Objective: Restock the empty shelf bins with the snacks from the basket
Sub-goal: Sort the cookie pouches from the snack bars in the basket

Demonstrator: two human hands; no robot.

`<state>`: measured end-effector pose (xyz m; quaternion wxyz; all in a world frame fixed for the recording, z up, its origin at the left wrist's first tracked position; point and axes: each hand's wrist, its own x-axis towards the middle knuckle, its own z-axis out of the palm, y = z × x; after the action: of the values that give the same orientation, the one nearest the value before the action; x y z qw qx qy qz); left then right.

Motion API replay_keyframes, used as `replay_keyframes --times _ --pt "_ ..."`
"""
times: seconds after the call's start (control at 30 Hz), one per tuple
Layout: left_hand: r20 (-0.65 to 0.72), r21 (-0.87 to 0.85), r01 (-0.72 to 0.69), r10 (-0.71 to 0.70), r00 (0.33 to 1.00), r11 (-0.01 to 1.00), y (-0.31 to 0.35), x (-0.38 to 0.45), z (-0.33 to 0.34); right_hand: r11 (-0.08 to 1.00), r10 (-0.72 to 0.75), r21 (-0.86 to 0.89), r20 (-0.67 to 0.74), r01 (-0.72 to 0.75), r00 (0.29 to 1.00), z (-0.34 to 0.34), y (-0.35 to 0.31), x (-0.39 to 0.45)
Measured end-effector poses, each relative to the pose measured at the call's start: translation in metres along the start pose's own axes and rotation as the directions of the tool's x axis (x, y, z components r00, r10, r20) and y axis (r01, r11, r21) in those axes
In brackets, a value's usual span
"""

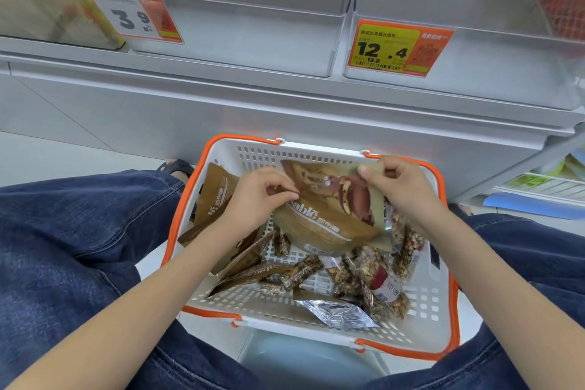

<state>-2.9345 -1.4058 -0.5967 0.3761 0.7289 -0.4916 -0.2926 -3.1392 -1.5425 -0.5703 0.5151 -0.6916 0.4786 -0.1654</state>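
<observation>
Two price tags are showing "3.9" (pixel 134 16) and "12.4" (pixel 399 48) on the clear shelf bins (pixel 253 41) above. Over the white basket (pixel 421 310), the left hand (pixel 259 196) and right hand (pixel 400 184) are both pinching a brown snack pouch (pixel 329 215) printed "able". Other brown pouches and nut bars (pixel 300 271) are lying under it inside the orange rim.

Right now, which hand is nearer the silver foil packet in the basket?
Right. The right hand pinches the brown pouch above the silver foil packet; the left hand holds the pouch's other edge, farther left.
</observation>
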Motion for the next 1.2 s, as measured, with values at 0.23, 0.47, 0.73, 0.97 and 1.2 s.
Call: replay_keyframes --times 0.23,0.47,0.73,0.97,1.2 --pt "0.187 0.551 -0.064 -0.048 0.981 0.832 -0.028 -0.003 -0.020 0.904 -0.108 -0.424 -0.104 0.054 0.989 -0.017 0.020 0.015" --pt "0.155 0.464 -0.087 0.015 0.988 0.882 -0.033 -0.003 -0.013 0.741 -0.177 -0.667 -0.080 0.079 0.981 -0.007 0.025 0.008" --pt "0.062 0.051 -0.015 0.011 0.998 0.999 -0.003 0.000 -0.017 0.867 -0.103 -0.377 0.504 0.326 0.857 0.040 -0.004 -0.016" --pt "0.299 -0.120 -0.034 0.069 0.952 0.992 0.033 0.003 -0.021 0.892 -0.195 -0.269 0.493 0.362 0.848 0.052 0.000 -0.003" --pt "0.152 -0.240 0.182 -0.148 0.977 0.954 0.027 -0.002 -0.035 0.913 -0.154 -0.273 0.456 0.302 0.877 0.057 -0.006 0.009"
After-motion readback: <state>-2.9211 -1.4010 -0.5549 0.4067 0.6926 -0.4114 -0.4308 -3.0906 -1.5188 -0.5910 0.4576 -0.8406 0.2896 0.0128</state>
